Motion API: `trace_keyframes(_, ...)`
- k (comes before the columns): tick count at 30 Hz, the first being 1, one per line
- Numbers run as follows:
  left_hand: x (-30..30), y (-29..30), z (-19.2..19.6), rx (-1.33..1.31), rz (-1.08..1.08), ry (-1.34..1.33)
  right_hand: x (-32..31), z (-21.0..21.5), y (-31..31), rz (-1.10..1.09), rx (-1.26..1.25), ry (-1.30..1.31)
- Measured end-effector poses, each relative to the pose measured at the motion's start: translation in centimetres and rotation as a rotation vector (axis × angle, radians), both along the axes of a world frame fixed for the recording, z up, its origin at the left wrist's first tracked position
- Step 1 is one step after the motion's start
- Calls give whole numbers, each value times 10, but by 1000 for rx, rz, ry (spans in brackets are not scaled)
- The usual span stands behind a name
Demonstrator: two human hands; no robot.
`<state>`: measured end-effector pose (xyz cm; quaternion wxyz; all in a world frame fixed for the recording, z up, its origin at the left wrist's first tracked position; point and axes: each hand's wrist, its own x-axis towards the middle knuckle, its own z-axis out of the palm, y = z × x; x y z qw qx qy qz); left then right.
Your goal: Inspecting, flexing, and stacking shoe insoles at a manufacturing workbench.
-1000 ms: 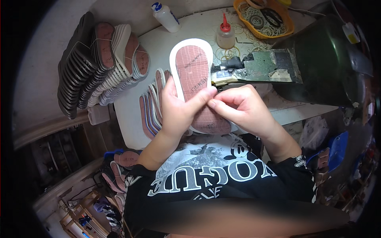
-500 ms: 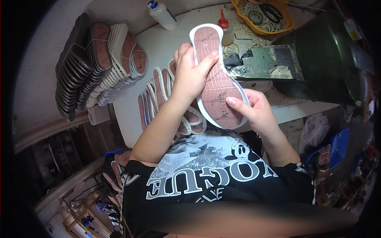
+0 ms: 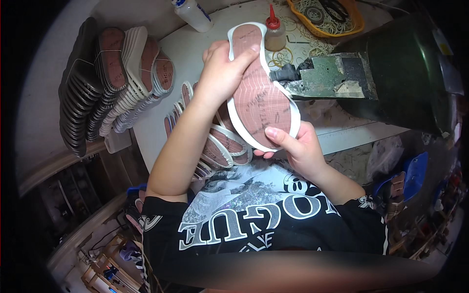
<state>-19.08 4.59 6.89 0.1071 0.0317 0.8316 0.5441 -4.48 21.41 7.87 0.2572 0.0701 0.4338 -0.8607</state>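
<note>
A shoe sole point(image 3: 261, 105) with a reddish-brown, marked board face and a white rim is tilted up between my hands. My left hand point(image 3: 220, 73) grips its narrow end from the left, thumb lying on the face and fingers behind. At the broad end my right hand point(image 3: 303, 149) pinches the lower right edge, thumb on top, with fingertips showing under the rim. The sole's right edge, at the waist, meets the dark tip point(image 3: 286, 73) of a green machine point(image 3: 332, 75); whether they touch I cannot tell.
Tied stacks of black and white soles point(image 3: 80, 102) stand at the left. More rimmed soles point(image 3: 215, 151) lie below my left forearm. A red-capped bottle point(image 3: 275, 36), a white bottle point(image 3: 193, 14) and a yellow basket point(image 3: 327, 31) of cord are at the back.
Both hands have shifted the sole a little to the left, turning it slightly. Its waist now sits against or beside the machine's dark tip.
</note>
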Motion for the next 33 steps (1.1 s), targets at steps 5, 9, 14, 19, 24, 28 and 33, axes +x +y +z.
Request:
trace_keyframes(5,-14,-1,32,-196,-37,579,-16,4,-9,-42,-33,-6)
trace_keyframes(9,-35,-15,48,-400,-913,344,-23,13,-16,-85,-70,-64)
trace_keyframes(14,-42,-11,67,-517,-957,256,-17,16,-20,-136,-45,-63)
trace_keyframes(19,-37,-13,81,-582,-867,129,-17,12,-16,-153,-55,-46)
trace_keyframes(24,-29,-25,73,-468,-747,45,-24,14,-13,-145,-65,-49)
trace_keyframes(28,-10,-28,77,-500,-627,-24,-28,15,-9,-149,-86,-78)
trace_keyframes(33,6,-32,76,-489,-523,21,-33,13,-4,-121,-76,-92)
